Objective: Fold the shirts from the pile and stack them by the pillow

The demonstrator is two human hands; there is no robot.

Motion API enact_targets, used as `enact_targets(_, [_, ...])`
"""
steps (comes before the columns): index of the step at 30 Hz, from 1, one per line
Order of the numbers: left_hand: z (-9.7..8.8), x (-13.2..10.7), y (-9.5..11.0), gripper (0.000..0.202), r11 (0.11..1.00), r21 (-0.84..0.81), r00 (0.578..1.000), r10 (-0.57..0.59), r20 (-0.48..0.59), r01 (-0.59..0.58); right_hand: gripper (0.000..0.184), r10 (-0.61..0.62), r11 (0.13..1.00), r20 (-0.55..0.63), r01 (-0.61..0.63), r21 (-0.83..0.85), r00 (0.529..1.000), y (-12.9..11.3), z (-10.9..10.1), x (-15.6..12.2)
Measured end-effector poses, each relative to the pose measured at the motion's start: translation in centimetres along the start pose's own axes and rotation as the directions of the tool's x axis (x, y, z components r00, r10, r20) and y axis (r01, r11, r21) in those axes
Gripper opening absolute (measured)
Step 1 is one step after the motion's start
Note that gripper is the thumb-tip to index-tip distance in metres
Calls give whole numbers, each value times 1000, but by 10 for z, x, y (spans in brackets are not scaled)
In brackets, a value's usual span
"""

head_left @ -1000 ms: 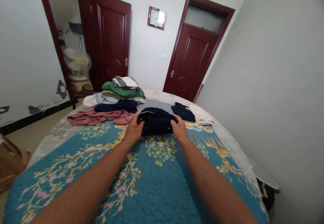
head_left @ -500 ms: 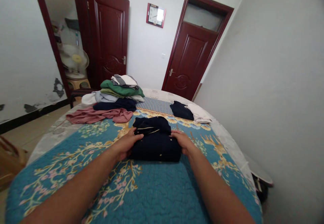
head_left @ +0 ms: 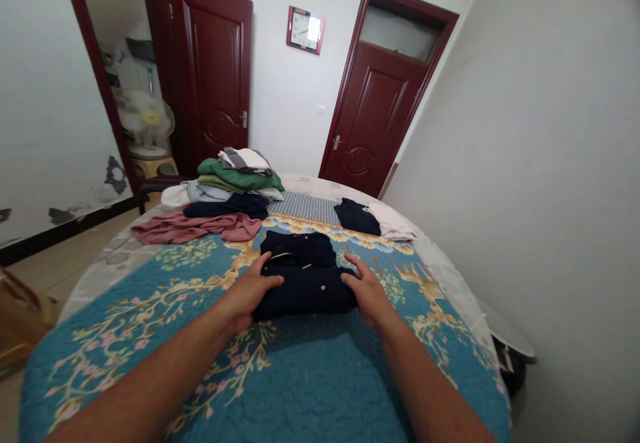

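A dark navy garment (head_left: pixel 306 291) with small pale motifs lies folded into a thick bundle before me, a light-edged opening showing along its upper part. My left hand (head_left: pixel 249 294) grips the bundle's left end, thumb on top and the other fingers partly hidden beneath. At the right end, my right hand (head_left: pixel 367 291) has its thumb on the cloth and its index finger stretched forward; its lower fingers are out of sight under the bundle. The near edge of the garment looks slightly raised off the teal floral quilted cover (head_left: pixel 320 376).
Back left, a pile of clothes holds a green garment (head_left: pixel 240 175) and a pink garment (head_left: pixel 200 227). Farther right lie a folded navy garment (head_left: pixel 356 216) and a pale folded garment (head_left: pixel 393 221). A white patterned cloth (head_left: pixel 457 276) borders the cover; a wall rises at right.
The bundle's near edge has lifted a little and its front roll has shifted. My right hand's index finger has moved off the cloth and now points forward.
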State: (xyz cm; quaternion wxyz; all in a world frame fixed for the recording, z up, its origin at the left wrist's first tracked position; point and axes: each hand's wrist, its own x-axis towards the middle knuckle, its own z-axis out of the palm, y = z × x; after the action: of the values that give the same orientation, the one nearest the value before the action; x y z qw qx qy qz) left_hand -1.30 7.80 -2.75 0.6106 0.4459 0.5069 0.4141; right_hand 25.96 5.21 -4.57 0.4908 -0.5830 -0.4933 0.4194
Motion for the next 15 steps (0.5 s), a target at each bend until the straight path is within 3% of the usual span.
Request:
enact_targets(5, [-9,-24,2,102,985,-7,974,-168,149,171,54,104,993,170,-91,-81,980,10,-13,-4])
enact_targets(9, [-16,-29,-1,103,990,115,986,-93,139,77,45,77,993,137,-64,-96,988,16,-15,-1])
enact_targets(15, [-24,-33,-8,94,971,239,953,-97,289,26,53,117,990,220,-95,-108,968,9,-24,-12])
